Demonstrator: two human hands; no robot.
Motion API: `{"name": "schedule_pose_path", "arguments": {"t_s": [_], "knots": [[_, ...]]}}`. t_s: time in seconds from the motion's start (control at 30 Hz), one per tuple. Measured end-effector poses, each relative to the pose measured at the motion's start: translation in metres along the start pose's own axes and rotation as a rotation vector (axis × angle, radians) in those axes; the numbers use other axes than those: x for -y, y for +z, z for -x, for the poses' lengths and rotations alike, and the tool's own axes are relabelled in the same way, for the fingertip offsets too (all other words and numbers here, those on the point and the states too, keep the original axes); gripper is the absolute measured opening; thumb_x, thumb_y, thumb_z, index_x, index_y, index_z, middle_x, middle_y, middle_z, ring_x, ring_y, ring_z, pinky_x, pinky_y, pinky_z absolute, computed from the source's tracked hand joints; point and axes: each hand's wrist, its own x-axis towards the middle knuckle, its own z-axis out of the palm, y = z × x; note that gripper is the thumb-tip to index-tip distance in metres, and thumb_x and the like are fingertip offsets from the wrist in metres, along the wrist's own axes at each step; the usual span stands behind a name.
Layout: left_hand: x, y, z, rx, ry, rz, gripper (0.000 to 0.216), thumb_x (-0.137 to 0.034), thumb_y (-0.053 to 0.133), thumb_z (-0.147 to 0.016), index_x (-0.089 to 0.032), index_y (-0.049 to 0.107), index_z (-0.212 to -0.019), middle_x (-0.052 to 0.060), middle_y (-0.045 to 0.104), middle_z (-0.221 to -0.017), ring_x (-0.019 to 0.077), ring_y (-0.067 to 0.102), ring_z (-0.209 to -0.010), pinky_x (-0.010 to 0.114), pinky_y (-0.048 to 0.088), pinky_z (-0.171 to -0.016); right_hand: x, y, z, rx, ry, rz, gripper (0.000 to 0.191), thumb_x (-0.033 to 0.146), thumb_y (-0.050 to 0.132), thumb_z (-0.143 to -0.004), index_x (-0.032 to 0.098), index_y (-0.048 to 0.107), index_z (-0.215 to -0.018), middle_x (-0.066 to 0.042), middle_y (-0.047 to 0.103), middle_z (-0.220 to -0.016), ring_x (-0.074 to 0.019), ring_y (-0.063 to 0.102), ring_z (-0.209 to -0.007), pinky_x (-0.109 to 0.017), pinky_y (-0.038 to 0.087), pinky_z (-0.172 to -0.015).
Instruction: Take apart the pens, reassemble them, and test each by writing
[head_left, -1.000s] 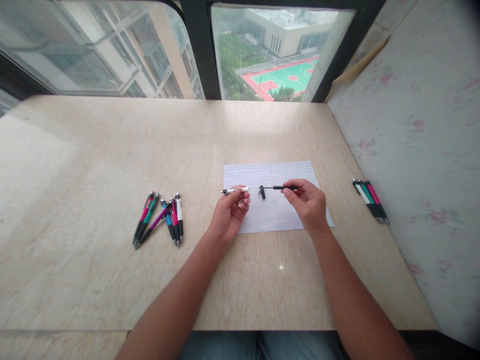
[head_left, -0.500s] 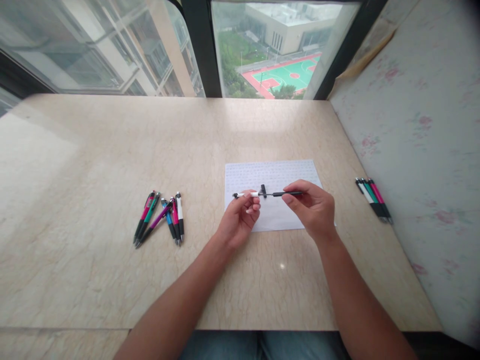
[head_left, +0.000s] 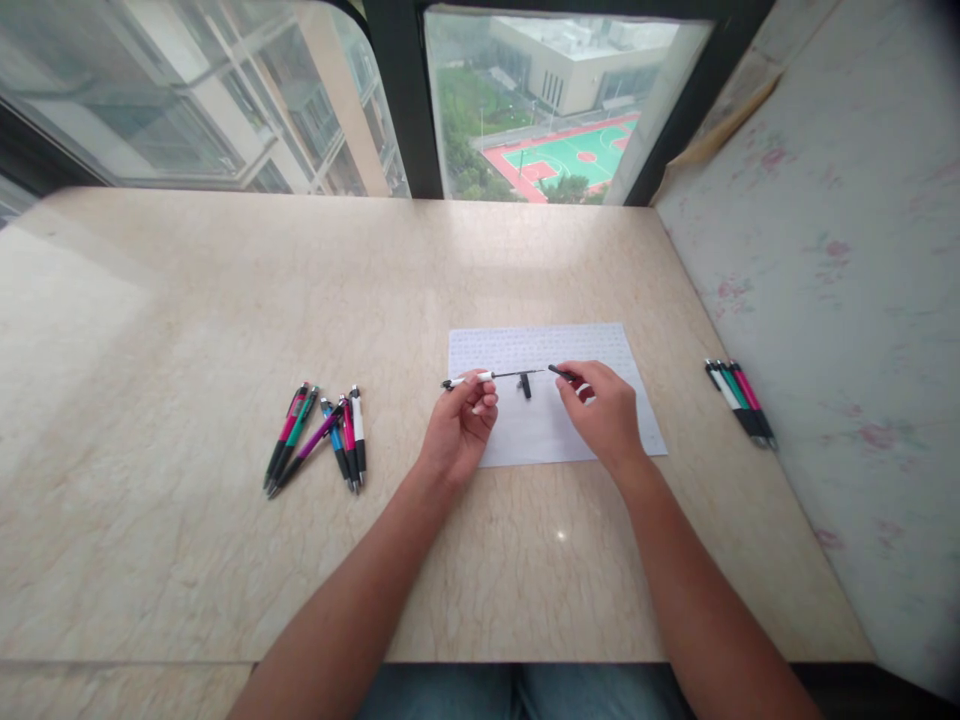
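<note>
Over the paper, my left hand (head_left: 461, 425) is closed on the white pen barrel (head_left: 486, 377), its clicker end pointing left. A thin dark refill (head_left: 517, 373) sticks out of the barrel to the right. Between thumb and fingers my right hand (head_left: 600, 405) pinches the black lower half of the pen (head_left: 559, 371), which is apart from the refill's tip by a small gap. A small black piece (head_left: 525, 386), perhaps a cap or clip, lies on the sheet of paper (head_left: 540, 440) between the hands. Rows of faint writing cover the paper's upper part.
Several coloured pens (head_left: 315, 435) lie in a loose group on the left of the stone-patterned tabletop (head_left: 225, 570). More pens (head_left: 741, 403) lie side by side at the right, near the flowered wall (head_left: 847, 330). A window (head_left: 555, 100) stands behind the table.
The black lower half has come off the refill, leaving more of it bare. My left hand has shifted slightly left with the barrel; my right hand has also moved left and tilted its piece.
</note>
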Motion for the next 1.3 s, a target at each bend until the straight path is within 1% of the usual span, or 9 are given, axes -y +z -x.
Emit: {"name": "schedule_pose_path", "arguments": {"t_s": [0.1,0.23,0.33,0.4,0.5,0.6,0.77,1.0,1.3], "knots": [[0.0,0.0,0.0,0.011,0.017,-0.04,0.009,-0.016,0.07,-0.077,-0.01,0.067,-0.084,0.002,0.063,-0.071,0.0034,0.057,-0.059,0.007,0.044,-0.051,-0.006,0.011,0.003,0.083,-0.073,0.097,0.023,0.019,0.052,-0.088,0.018,0.068,-0.105,-0.008,0.068,-0.095,-0.0164,0.062,-0.07,-0.033,0.053,-0.069],[0.001,0.0,0.001,0.034,0.016,-0.084,0.012,-0.017,0.073,-0.075,-0.011,0.067,-0.084,0.003,0.064,-0.072,0.004,0.058,-0.06,0.009,0.046,-0.053,-0.008,0.016,0.006,0.168,-0.137,0.147,0.037,0.01,0.049,-0.084,0.017,0.064,-0.117,-0.012,0.066,-0.105,-0.0207,0.064,-0.084,-0.037,0.053,-0.082],[0.002,-0.001,0.001,0.033,0.032,-0.125,0.015,-0.019,0.075,-0.073,-0.011,0.067,-0.084,0.002,0.064,-0.072,0.0038,0.058,-0.059,0.009,0.046,-0.054,-0.006,0.012,0.005,0.174,-0.132,0.104,0.045,0.003,0.045,-0.079,0.018,0.063,-0.117,-0.01,0.067,-0.105,-0.0212,0.064,-0.09,-0.036,0.052,-0.081],[0.002,-0.002,0.0,0.028,0.045,-0.156,0.017,-0.019,0.076,-0.073,-0.012,0.067,-0.085,0.002,0.064,-0.071,0.004,0.058,-0.059,0.01,0.046,-0.053,-0.004,0.007,0.004,0.128,-0.08,0.009,0.041,0.005,0.044,-0.08,0.02,0.065,-0.111,-0.008,0.069,-0.101,-0.0197,0.064,-0.086,-0.034,0.052,-0.073],[0.003,-0.003,0.0,0.023,0.049,-0.191,0.018,-0.019,0.076,-0.073,-0.012,0.067,-0.086,0.002,0.065,-0.071,0.0044,0.059,-0.06,0.01,0.046,-0.054,0.004,0.001,0.003,0.073,0.051,-0.281,0.03,0.015,0.044,-0.088,0.021,0.066,-0.107,-0.006,0.07,-0.097,-0.017,0.062,-0.076,-0.029,0.049,-0.059],[0.005,-0.003,-0.001,0.028,0.042,-0.222,0.019,-0.021,0.077,-0.073,-0.012,0.067,-0.087,0.003,0.066,-0.072,0.0046,0.059,-0.06,0.011,0.046,-0.055,0.012,-0.001,0.004,0.087,0.156,-0.511,0.025,0.027,0.046,-0.093,0.02,0.066,-0.106,-0.007,0.07,-0.094,-0.0156,0.061,-0.073,-0.027,0.048,-0.055],[0.008,-0.004,0.0,0.054,0.029,-0.307,0.022,-0.024,0.075,-0.077,-0.012,0.066,-0.092,0.004,0.069,-0.076,0.006,0.063,-0.064,0.012,0.047,-0.057,0.015,0.005,0.005,0.049,0.196,-0.476,0.015,0.031,0.067,-0.082,0.021,0.07,-0.093,-0.006,0.07,-0.09,-0.0171,0.064,-0.079,-0.03,0.053,-0.065],[0.008,-0.001,0.003,0.1,0.005,-0.351,0.023,-0.027,0.071,-0.082,-0.016,0.06,-0.099,0.012,0.073,-0.1,0.0153,0.072,-0.081,0.016,0.053,-0.061,0.013,0.005,0.004,0.032,0.176,-0.441,0.013,0.029,0.066,-0.083,0.022,0.069,-0.093,-0.005,0.07,-0.089,-0.016,0.064,-0.076,-0.029,0.053,-0.065],[0.008,0.0,0.003,0.106,0.004,-0.312,0.024,-0.026,0.074,-0.079,-0.015,0.061,-0.096,0.01,0.073,-0.096,0.0119,0.07,-0.075,0.015,0.051,-0.058,0.013,0.002,0.003,0.022,0.18,-0.385,0.015,0.031,0.064,-0.084,0.021,0.069,-0.094,-0.005,0.07,-0.089,-0.0165,0.065,-0.077,-0.029,0.053,-0.063]]}}
